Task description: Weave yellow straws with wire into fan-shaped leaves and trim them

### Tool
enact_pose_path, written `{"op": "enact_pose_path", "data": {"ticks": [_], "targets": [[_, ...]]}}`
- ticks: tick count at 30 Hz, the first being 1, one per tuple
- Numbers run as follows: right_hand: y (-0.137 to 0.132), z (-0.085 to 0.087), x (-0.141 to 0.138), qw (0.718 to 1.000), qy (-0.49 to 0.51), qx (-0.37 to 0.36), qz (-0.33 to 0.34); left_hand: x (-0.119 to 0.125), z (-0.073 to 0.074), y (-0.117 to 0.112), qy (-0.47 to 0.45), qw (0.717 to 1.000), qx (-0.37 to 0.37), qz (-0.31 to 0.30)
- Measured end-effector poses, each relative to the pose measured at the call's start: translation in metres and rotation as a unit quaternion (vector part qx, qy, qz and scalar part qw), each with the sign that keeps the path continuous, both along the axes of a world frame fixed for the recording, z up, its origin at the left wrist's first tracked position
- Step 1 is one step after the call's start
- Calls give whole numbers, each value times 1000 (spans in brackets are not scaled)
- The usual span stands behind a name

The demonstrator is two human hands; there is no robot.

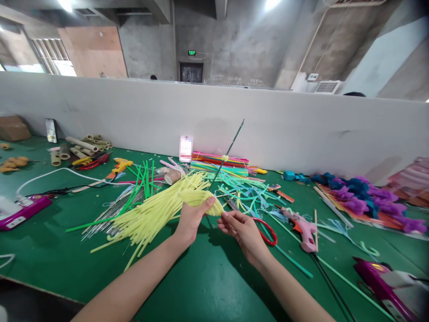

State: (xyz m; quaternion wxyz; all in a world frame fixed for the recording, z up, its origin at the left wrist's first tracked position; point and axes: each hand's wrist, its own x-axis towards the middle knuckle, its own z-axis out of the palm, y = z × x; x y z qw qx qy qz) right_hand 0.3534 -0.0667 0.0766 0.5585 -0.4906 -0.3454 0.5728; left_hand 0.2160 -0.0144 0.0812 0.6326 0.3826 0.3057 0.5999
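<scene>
Above the table, my left hand (pixel 191 222) is closed round a curved, petal-like piece of yellow pipe cleaners (pixel 197 197), its thumb pressed along the front. My right hand (pixel 241 229) pinches the right end of that piece between thumb and fingertips. Behind it a thin dark green rod (pixel 236 135) slants up to the right, with a small pale yellow tuft (pixel 225 158) partway along. Whether the rod is joined to the held piece is hidden. Left of my hands lies a pile of loose yellow pipe cleaners (pixel 152 208). Red-handled scissors (pixel 273 235) lie just beyond my right hand.
A pink glue gun (pixel 306 235) rests at right, a yellow glue gun (pixel 121 166) at left. Teal pipe cleaners (pixel 241 188) tangle behind my hands. Purple power strips (pixel 35 208) sit at both sides. A phone (pixel 186 149) leans on the white partition (pixel 134 112). Purple flowers (pixel 357 203) lie right.
</scene>
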Motion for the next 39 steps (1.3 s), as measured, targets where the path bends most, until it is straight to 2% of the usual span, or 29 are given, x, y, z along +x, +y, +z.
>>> {"op": "enact_pose_path", "data": {"ticks": [12,24,39], "targets": [[-1,5,-1,1000,8,12,1,-1,1,0,-19,999,-23,-34],[-3,7,-3,1000,-8,25,4,1,0,2,-43,998,-52,-3],[-2,5,0,999,-18,35,20,-2,1,3,-52,997,-46,-29]]}}
